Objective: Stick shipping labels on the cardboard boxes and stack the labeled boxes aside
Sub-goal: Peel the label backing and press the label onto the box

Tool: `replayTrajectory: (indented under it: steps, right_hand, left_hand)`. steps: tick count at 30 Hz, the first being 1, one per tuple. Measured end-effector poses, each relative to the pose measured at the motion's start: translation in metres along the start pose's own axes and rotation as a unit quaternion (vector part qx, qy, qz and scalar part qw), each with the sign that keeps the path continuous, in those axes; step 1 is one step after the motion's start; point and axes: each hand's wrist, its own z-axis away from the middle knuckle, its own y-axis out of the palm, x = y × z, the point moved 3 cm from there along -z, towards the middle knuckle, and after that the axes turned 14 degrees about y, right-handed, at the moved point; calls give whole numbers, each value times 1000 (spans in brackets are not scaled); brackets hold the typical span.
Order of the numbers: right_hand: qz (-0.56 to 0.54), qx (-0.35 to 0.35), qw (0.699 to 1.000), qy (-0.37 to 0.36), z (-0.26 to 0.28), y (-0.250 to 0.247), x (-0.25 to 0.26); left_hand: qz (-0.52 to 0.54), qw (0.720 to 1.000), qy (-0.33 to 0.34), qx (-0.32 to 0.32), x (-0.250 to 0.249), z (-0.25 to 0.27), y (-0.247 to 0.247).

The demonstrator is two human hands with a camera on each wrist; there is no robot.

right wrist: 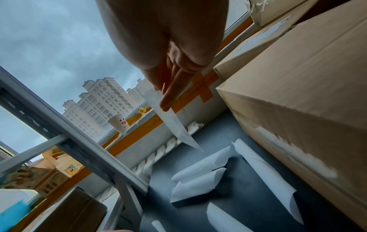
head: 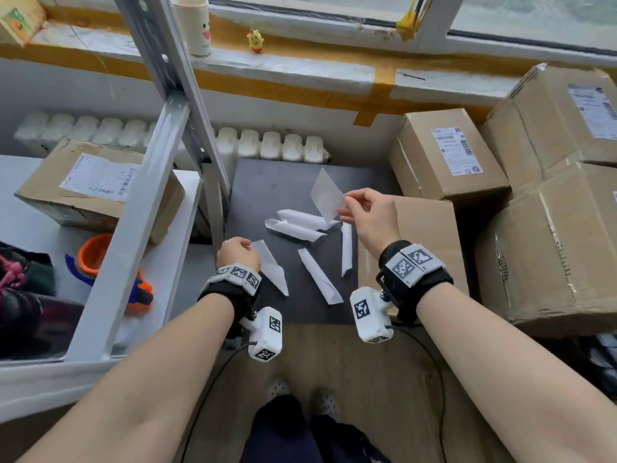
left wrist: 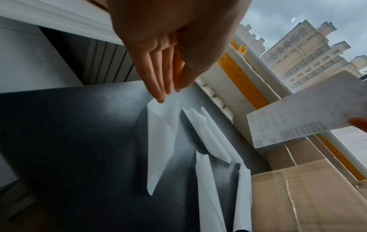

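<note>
My right hand (head: 345, 203) pinches a white shipping label (head: 326, 194) by its edge and holds it in the air above the dark mat (head: 267, 182). The label's print shows through in the left wrist view (left wrist: 309, 117). Just right of that hand lies a plain cardboard box (head: 430, 235). My left hand (head: 248, 246) holds a strip of backing paper (head: 272, 270) by its top end, low over the mat's left edge. Several curled backing strips (head: 300, 227) lie on the mat. Labelled boxes (head: 447, 155) stand stacked at the right.
A grey metal rack post (head: 173, 95) rises on the left, with a labelled box (head: 96, 185) on its shelf. Large boxes (head: 554, 255) crowd the right side. A white radiator (head: 270, 145) runs below the windowsill, which holds a paper cup (head: 195, 25).
</note>
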Motion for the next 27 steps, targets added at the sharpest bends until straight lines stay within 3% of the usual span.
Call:
replayTrajectory:
  steps: [5,9,12,16,27]
  right_hand:
    - [35,-3,999,-6,4,1,-4]
    - [84,-4,996,-42,16,-4,1]
    - [114,-22,991,-73,30,-16,4]
    - [117,-26,989,-90,46,-39,4]
    - [113,-33,990,-73,58,-104,-15]
  left_hand:
    - [35,999,26,13,-15,3,-2]
    - [206,977,27,49,-51,2,6]
    - [275,955,2,109,-90,9,7]
    - [262,949,20,172,-129,25,8]
    - [221,953,142,148,-173,71,27]
